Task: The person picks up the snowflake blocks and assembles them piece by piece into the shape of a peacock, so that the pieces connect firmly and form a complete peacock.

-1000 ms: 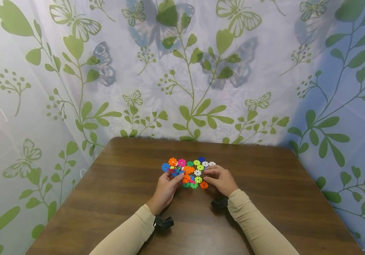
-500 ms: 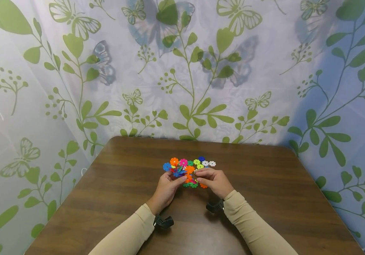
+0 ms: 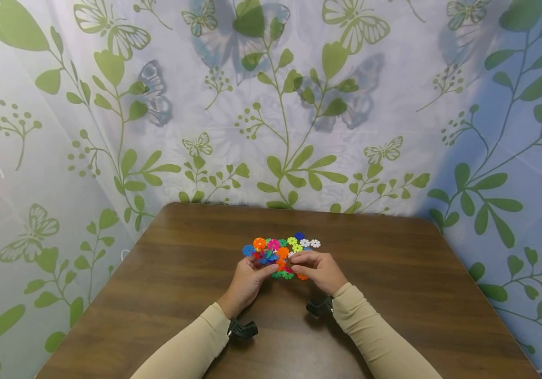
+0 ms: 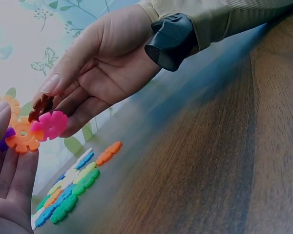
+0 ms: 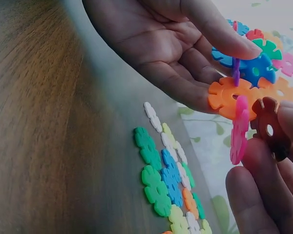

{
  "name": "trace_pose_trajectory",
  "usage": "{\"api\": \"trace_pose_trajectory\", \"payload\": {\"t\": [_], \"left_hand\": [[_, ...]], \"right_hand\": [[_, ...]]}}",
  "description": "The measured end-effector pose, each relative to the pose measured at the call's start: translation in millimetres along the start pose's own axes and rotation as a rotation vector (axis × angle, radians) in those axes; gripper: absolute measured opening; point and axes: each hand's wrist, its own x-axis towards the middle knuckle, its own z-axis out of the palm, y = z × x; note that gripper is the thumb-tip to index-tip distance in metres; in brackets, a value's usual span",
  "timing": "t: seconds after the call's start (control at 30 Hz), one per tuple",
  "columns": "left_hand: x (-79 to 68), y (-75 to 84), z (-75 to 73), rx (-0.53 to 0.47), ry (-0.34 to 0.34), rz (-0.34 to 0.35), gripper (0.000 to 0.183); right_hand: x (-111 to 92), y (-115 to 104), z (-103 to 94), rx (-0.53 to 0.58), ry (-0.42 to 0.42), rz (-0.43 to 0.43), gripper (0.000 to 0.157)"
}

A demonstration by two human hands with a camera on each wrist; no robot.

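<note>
My left hand (image 3: 244, 279) grips a cluster of interlocked flower-shaped plastic discs (image 3: 271, 255) above the table. In the right wrist view the cluster shows blue discs (image 5: 256, 73), an orange disc (image 5: 222, 97) and a pink disc (image 5: 239, 131) standing on edge. My right hand (image 3: 323, 271) pinches a brown flower disc (image 5: 271, 114) between thumb and fingers, close beside the orange and pink ones. Whether the brown disc's slot is engaged with the orange disc cannot be told. The left wrist view shows the brown disc (image 4: 40, 107) at the right thumb, behind the pink disc (image 4: 54, 125).
Several loose flower discs lie flat on the brown table (image 3: 181, 273) under and behind the hands, among them white (image 3: 315, 243), yellow-green (image 3: 292, 241) and green ones (image 5: 156, 190). A patterned butterfly-and-leaf curtain (image 3: 271, 116) hangs behind the table. Black wrist devices (image 3: 243, 329) sit on both wrists.
My right hand has moved left from above the loose discs to the cluster's right side. The cluster has shifted slightly right and turned a little in the left hand.
</note>
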Motion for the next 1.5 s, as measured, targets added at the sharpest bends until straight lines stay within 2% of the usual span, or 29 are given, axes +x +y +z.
{"api": "trace_pose_trajectory", "payload": {"t": [0.13, 0.4, 0.5, 0.77, 0.9, 1.07, 1.27, 1.43, 1.5], "left_hand": [[-0.6, 0.7, -0.4, 0.02, -0.011, 0.0, 0.049], [-1.7, 4.6, -1.2, 0.155, -0.018, -0.005, 0.046], [-1.7, 5.1, -1.4, 0.166, -0.03, 0.004, 0.046], [-2.0, 5.7, -1.8, 0.129, -0.033, -0.002, 0.045], [-1.0, 4.8, -1.1, 0.049, -0.028, 0.0, 0.048], [-0.4, 5.6, 0.0, -0.029, 0.015, -0.015, 0.052], [-0.1, 6.8, -0.7, -0.092, 0.061, -0.047, 0.045], [0.1, 7.5, 0.0, -0.108, 0.093, -0.047, 0.042], [0.7, 7.2, 0.1, -0.12, 0.099, -0.04, 0.043]], "right_hand": [[0, -1, 0.6, -0.014, -0.004, 0.002, 0.019], [-1, -8, 0.0, -0.06, -0.054, 0.045, 0.019], [-1, -9, 0.1, -0.066, -0.068, 0.049, 0.02], [0, -9, 0.5, -0.087, -0.053, 0.021, 0.022], [0, -9, 0.1, -0.068, -0.047, 0.007, 0.026], [0, -8, -5.3, -0.054, -0.024, -0.023, 0.032], [-1, -2, -18.4, -0.174, 0.024, 0.024, 0.029], [-3, 3, -28.4, -0.328, -0.046, 0.09, 0.026], [-3, 4, -31.2, -0.378, -0.087, 0.09, 0.024]]}}
